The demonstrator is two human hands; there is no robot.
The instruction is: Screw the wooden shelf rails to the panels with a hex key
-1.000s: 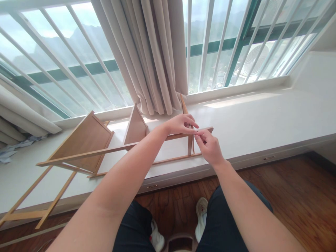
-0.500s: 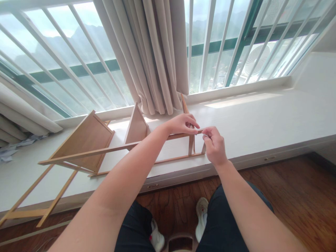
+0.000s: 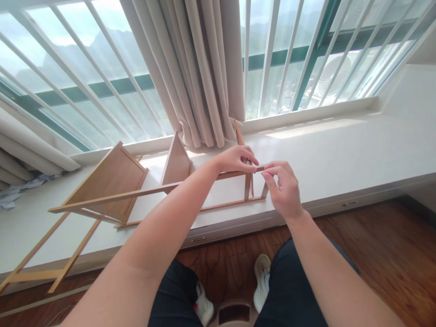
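Slid rightward, right hand (image 3: 285, 188) pinches the rail (image 3: 150, 191) end (sill edge near); left hand (image 3: 235, 160) grips it.

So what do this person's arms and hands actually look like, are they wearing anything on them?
Both arms are bare from the hands up to where the picture ends: no sleeves, gloves, watch or bracelets show. The left hand and right hand have short, unpainted nails as far as can be seen, and no rings are visible. Lower down are dark trousers and white shoes.
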